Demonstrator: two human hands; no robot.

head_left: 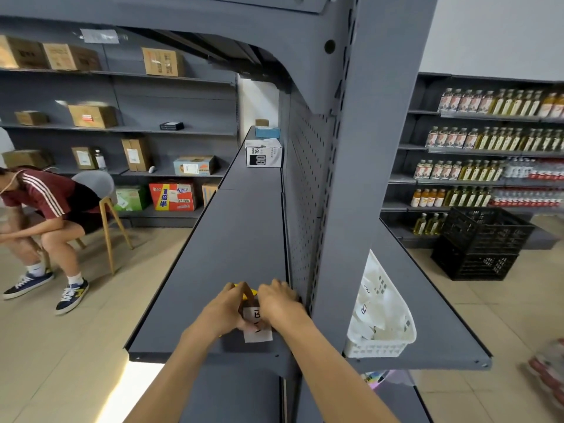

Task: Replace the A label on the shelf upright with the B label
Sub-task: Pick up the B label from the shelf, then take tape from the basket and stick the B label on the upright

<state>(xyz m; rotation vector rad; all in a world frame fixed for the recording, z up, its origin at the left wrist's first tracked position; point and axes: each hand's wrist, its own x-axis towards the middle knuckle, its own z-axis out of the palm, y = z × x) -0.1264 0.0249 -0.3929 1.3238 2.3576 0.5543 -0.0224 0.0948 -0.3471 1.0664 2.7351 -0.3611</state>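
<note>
A white paper label marked B (258, 326) lies over the near end of the grey shelf (232, 245), held between both hands. My left hand (225, 309) grips its left side together with a yellow and brown tape roll (248, 293) that is mostly hidden behind the fingers. My right hand (279, 302) pinches the label's top right corner, close to the grey shelf upright (351, 178). No A label shows on the upright.
A white basket (384, 346) of paper labels sits on the shelf right of the upright. White boxes (264, 152) stand at the shelf's far end. A person sits on a chair (100, 190) at left. Black crates (482, 245) are stacked at right.
</note>
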